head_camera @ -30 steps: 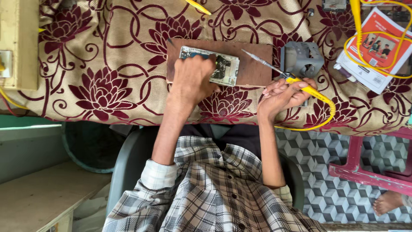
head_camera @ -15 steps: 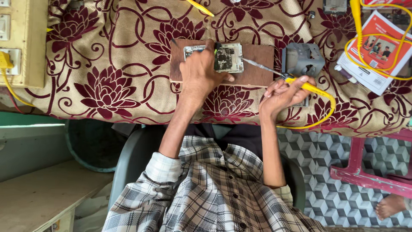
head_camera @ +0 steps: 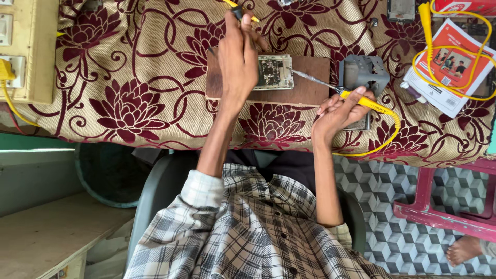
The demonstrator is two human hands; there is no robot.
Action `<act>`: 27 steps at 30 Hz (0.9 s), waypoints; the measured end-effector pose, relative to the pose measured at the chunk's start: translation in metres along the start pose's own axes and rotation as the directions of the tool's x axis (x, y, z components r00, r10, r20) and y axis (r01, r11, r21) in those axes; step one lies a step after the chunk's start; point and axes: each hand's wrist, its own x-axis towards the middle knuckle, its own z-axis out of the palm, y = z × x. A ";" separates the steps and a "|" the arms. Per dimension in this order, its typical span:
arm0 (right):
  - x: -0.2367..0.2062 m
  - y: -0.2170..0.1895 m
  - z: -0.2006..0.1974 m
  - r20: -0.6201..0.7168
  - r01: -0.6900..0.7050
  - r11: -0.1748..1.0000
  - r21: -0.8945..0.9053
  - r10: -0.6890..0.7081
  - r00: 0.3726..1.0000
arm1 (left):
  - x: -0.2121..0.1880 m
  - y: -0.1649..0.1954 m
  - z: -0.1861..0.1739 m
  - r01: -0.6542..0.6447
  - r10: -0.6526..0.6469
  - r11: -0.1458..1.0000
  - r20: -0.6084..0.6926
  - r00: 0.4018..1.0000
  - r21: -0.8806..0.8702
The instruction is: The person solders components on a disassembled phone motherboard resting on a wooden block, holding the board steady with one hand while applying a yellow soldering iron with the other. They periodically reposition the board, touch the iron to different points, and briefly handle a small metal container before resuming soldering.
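1. Head view shows the right hand (head_camera: 338,111) curled around the yellow handle of a soldering iron (head_camera: 336,89); its thin metal tip points at the small circuit board (head_camera: 274,72), and I cannot tell if the tip touches it.
2. Left hand (head_camera: 237,57) is stretched away from the body, fingers together, reaching over the left edge of the circuit board toward a thin yellow tool (head_camera: 243,11) near the top. A dark piece shows at the fingertips, but whether the hand pinches it is hard to see.
3. The circuit board lies on a brown wooden board (head_camera: 310,85), partly covered by the left hand.
4. A grey metal stand (head_camera: 364,72) is just beside the right hand, at the right end of the wooden board.
5. A yellow cable (head_camera: 387,137) curves from the handle down over the bench edge.
6. The bench (head_camera: 129,77) is covered with a beige cloth with dark red flowers.
7. An orange and white booklet (head_camera: 449,67) lies at the right, under loops of yellow wire; its top is cut off.
8. A switch panel (head_camera: 15,46) at the left is only half in view.
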 end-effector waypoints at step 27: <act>-0.009 -0.010 0.007 0.097 0.022 0.995 -0.096 -0.013 0.995 | -0.018 -0.020 0.006 -0.050 0.048 0.998 -0.066 0.997 -0.033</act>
